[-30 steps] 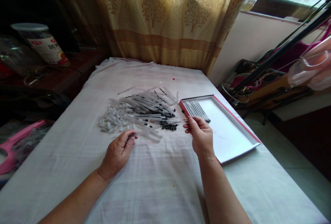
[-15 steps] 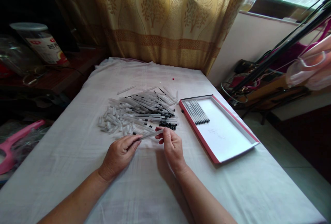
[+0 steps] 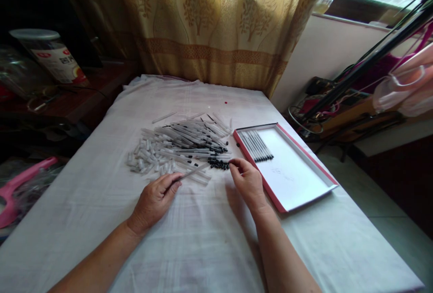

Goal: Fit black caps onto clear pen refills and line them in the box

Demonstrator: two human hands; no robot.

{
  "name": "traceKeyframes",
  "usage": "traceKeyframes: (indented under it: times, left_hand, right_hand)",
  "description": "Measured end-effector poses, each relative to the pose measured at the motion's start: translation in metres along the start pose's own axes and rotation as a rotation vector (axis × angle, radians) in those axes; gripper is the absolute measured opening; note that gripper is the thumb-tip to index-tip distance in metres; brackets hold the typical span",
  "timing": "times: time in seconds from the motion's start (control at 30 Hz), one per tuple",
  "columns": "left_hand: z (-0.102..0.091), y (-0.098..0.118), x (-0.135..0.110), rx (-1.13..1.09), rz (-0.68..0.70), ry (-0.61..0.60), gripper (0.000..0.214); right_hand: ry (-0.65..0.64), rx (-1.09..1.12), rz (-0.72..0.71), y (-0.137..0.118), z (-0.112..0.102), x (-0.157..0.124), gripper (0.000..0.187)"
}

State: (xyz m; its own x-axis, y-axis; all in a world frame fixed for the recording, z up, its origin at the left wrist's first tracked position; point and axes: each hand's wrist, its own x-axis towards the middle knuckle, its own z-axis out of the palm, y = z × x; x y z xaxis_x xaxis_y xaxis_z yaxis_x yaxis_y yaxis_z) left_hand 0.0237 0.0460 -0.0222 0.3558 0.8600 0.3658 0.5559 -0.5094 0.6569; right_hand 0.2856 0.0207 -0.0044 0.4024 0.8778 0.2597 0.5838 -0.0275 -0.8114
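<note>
"Before you stretches a table (image 3: 189, 243) draped in pale fabric; a gold curtain (image 3: 216, 13) patterned with trees hangs beyond its far edge."

"On your right, a shallow red-edged tray (image 3: 301, 166) with a white floor rests on the tabletop; what fills the middle?"

"A loose heap of slender pen parts (image 3: 189, 135), clear ones mixed with dark-tipped ones, lies left of the tray; short pale tubes (image 3: 145, 154) crowd its left end, on the side nearer you."

"And your hands?"

"Your left hand (image 3: 156, 200) is curled narrow, thumb against fingers, at the heap's near side; your right hand (image 3: 248, 183) reaches in between heap and tray, its fingertips drawn close together."

"Inside the tray, a row of slim pens (image 3: 255, 146) sits side by side in the far left corner, black ends toward you; and your grip?"

"Your left hand holds one thin tube (image 3: 194, 172) by its end, slanting away from you to the right; at your right fingertips lies a tight cluster of small black pieces (image 3: 218, 165), though whether you pinch one, I cannot tell."

"Smallest, one red piece (image 3: 226, 102) lies alone toward the table's far edge."
</note>
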Motion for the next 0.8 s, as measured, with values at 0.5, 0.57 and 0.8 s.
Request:
traceKeyframes:
  times: [0.5, 0.57, 0.8]
  left_hand:
    - [-0.001, 0.000, 0.000, 0.014, 0.017, -0.041, 0.031]
    - [-0.001, 0.000, 0.000, 0.020, 0.035, -0.033, 0.031]
    - [0.000, -0.001, -0.001, 0.048, 0.081, -0.023, 0.029]
  right_hand:
    - [-0.104, -0.478, -0.051, 0.012, 0.004, 0.005, 0.018]
    - [-0.052, -0.213, -0.023, 0.011, 0.003, 0.004, 0.016]
    - [-0.232, 0.691, 0.342, -0.018, 0.004, -0.010, 0.021]
